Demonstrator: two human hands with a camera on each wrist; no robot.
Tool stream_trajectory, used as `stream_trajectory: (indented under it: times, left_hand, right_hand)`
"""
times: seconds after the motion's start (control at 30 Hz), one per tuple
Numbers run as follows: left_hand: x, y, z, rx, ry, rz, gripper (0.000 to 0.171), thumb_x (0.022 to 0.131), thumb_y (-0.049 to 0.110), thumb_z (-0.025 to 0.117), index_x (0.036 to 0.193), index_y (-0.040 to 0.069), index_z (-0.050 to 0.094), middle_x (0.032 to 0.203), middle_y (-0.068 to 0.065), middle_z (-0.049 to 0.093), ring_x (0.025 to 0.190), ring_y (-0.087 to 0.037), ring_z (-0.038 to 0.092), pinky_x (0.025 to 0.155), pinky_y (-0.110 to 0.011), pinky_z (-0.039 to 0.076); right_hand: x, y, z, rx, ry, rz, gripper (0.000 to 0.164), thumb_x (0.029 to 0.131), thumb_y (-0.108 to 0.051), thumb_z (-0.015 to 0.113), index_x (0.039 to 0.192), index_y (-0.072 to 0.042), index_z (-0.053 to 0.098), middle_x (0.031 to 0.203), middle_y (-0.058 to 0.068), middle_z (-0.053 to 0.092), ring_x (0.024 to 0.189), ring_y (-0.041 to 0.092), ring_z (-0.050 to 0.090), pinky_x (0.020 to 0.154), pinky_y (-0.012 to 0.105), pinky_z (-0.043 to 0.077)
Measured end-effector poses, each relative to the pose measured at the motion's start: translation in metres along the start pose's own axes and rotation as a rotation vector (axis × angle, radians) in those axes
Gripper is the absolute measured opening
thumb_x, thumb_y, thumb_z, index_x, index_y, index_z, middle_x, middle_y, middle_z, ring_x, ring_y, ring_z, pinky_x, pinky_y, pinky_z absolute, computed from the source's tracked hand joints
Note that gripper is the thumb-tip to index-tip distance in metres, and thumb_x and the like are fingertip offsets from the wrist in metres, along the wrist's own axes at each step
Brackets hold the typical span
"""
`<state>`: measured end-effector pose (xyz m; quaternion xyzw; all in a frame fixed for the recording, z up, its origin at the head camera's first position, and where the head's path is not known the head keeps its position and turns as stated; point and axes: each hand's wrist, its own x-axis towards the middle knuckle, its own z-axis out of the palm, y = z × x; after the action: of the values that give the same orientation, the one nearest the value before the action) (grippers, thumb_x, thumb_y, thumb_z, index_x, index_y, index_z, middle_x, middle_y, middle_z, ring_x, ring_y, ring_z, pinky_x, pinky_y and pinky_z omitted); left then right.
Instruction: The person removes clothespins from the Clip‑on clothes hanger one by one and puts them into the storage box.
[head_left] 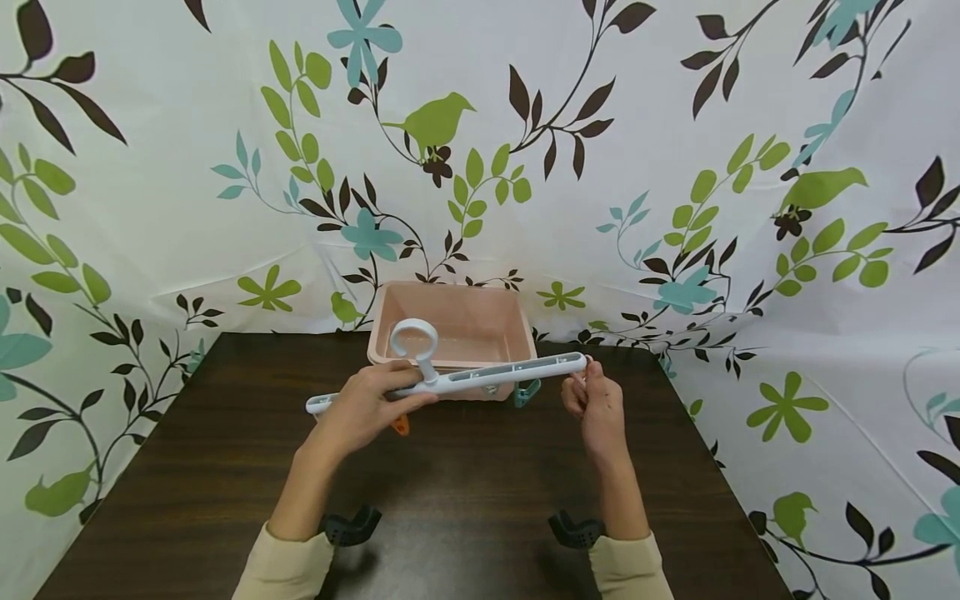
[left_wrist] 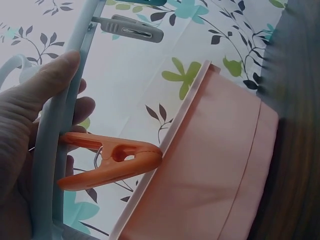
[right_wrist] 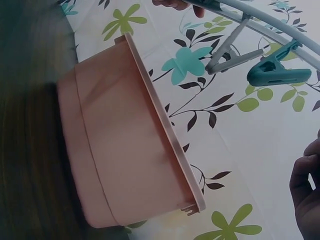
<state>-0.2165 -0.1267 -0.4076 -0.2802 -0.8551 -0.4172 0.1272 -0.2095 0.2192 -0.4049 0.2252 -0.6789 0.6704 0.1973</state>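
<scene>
A white clip hanger (head_left: 517,372) with a round hook (head_left: 414,340) is held up, its bar slanting, in front of a pink plastic basin (head_left: 450,292). My left hand (head_left: 367,404) grips the bar just left of the hook, thumb along the near side. From the bar hang an orange clip (left_wrist: 117,160) beside the left fingers, a grey clip (right_wrist: 230,55) and a teal clip (right_wrist: 277,72). At the bar's right end, my right hand (head_left: 603,408) has curled fingers, with the fingertips pinching at the tip. The right wrist view shows only part of this hand.
The basin stands at the back of a dark wooden table (head_left: 457,517), against a patterned curtain (head_left: 480,125) with leaves and birds. Black wrist mounts (head_left: 352,527) sit by both cuffs. The curtain also bounds the left and right sides.
</scene>
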Motion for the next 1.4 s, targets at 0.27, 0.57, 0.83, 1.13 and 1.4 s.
stream_trajectory:
  times: [0.27, 0.57, 0.83, 1.13, 1.4]
  left_hand:
    - [-0.002, -0.002, -0.002, -0.024, 0.009, 0.011, 0.031, 0.090, 0.027, 0.089, 0.118, 0.016, 0.084, 0.120, 0.001, 0.077, 0.092, -0.012, 0.068, 0.079, -0.032, 0.059]
    - [-0.004, -0.005, -0.002, -0.036, -0.003, 0.022, 0.029, 0.090, 0.026, 0.089, 0.116, 0.016, 0.085, 0.117, 0.002, 0.078, 0.097, -0.013, 0.068, 0.082, -0.033, 0.060]
    - [-0.007, -0.007, -0.003, -0.069, -0.026, 0.021, 0.026, 0.090, 0.027, 0.088, 0.115, 0.019, 0.085, 0.112, 0.006, 0.077, 0.093, -0.011, 0.066, 0.079, -0.029, 0.058]
    - [-0.008, -0.009, -0.004, -0.150, -0.073, 0.050, 0.006, 0.094, 0.025, 0.085, 0.098, 0.027, 0.082, 0.097, 0.011, 0.070, 0.083, -0.009, 0.061, 0.074, -0.027, 0.055]
    - [-0.008, -0.008, -0.006, -0.178, -0.085, 0.082, 0.006, 0.095, 0.026, 0.084, 0.093, 0.027, 0.078, 0.090, 0.011, 0.065, 0.076, -0.008, 0.058, 0.070, -0.027, 0.053]
  right_hand:
    - [-0.002, -0.002, -0.004, -0.033, -0.026, 0.023, 0.067, 0.120, -0.039, 0.031, 0.064, -0.002, 0.027, 0.056, 0.010, 0.024, 0.049, 0.020, 0.020, 0.047, 0.038, 0.013]
    - [-0.003, -0.004, -0.008, -0.017, -0.102, 0.008, 0.066, 0.121, -0.036, 0.029, 0.063, -0.005, 0.026, 0.055, 0.009, 0.022, 0.048, 0.019, 0.018, 0.046, 0.036, 0.013]
    - [-0.004, -0.004, -0.011, -0.015, -0.140, 0.010, 0.065, 0.121, -0.034, 0.029, 0.063, -0.004, 0.025, 0.056, 0.010, 0.023, 0.048, 0.021, 0.018, 0.046, 0.038, 0.012]
    - [-0.004, -0.005, -0.016, -0.030, -0.192, 0.011, 0.063, 0.121, -0.033, 0.027, 0.065, -0.004, 0.026, 0.056, 0.011, 0.024, 0.048, 0.023, 0.019, 0.051, 0.037, 0.018]
    - [-0.005, -0.012, -0.018, -0.063, -0.199, 0.047, 0.064, 0.121, -0.031, 0.028, 0.063, -0.003, 0.027, 0.056, 0.012, 0.024, 0.048, 0.023, 0.020, 0.054, 0.038, 0.022]
